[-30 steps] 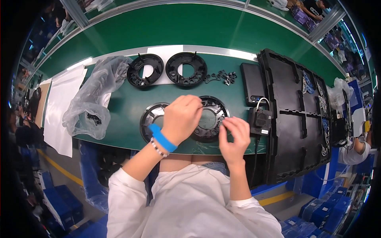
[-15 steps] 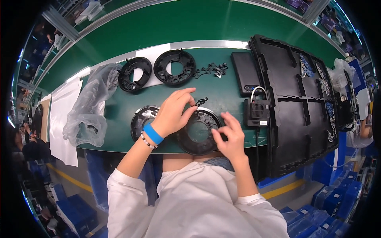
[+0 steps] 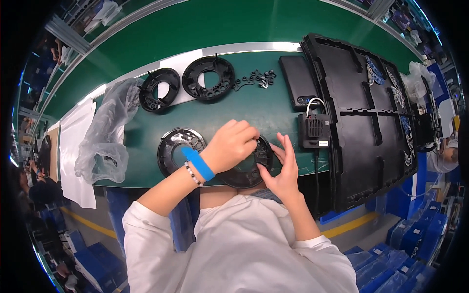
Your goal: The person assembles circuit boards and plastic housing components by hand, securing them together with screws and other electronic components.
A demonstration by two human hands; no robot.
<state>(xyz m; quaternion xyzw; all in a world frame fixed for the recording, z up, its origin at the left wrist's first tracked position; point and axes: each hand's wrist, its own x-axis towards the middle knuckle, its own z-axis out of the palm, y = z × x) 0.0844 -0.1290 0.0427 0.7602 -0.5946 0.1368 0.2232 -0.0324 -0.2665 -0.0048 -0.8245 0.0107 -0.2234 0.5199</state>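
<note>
A black ring-shaped plastic housing [image 3: 243, 181] lies at the table's near edge. My left hand [image 3: 233, 146], with a blue band and beads at the wrist, bends over its far part. The left fingertips are pinched together against the ring; the small black part seen between them earlier is now mostly hidden. At the right side of the same ring, my right hand [image 3: 284, 172] steadies it, thumb on the ring and fingers along the outer rim. Another black ring housing [image 3: 167, 158] lies just left, partly behind my left wrist.
Two more black ring housings [image 3: 146, 93] [image 3: 228, 73] stand farther back, near several small black parts [image 3: 255, 79]. To the right are a black box [image 3: 298, 78], a small vented device [image 3: 315, 131] with a cable, and a large black tray [image 3: 349, 141]. Clear plastic bags [image 3: 105, 132] lie left.
My left hand has moved right and down onto the ring, bringing the small black part to it. My right hand's thumb and fingers have closed in around the ring's right edge.
</note>
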